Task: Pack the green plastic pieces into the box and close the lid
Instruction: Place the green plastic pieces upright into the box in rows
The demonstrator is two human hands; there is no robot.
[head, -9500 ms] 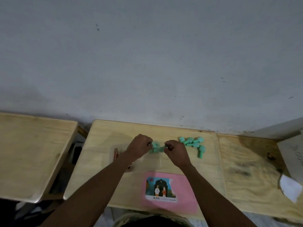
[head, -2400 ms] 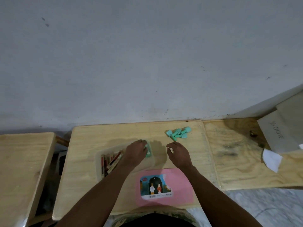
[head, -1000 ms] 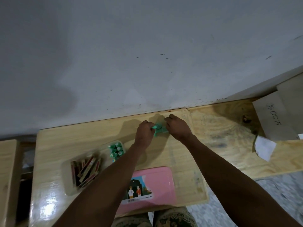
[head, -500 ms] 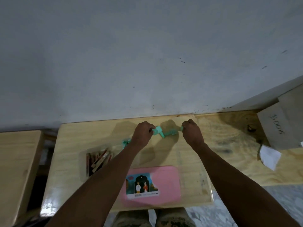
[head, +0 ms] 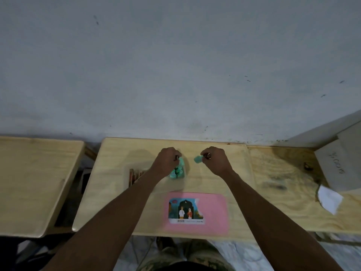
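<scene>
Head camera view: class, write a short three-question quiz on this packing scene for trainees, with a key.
1. True or false: the pink lid is shut on the clear box.
2. What does the right hand pinch? A) a green piece B) a red stick C) nothing
3. Fill in: the ___ hand is over the clear box.
Key: 1 false, the pink lid lies on the table, nearer the person than the clear box; 2 A; 3 left hand.
</scene>
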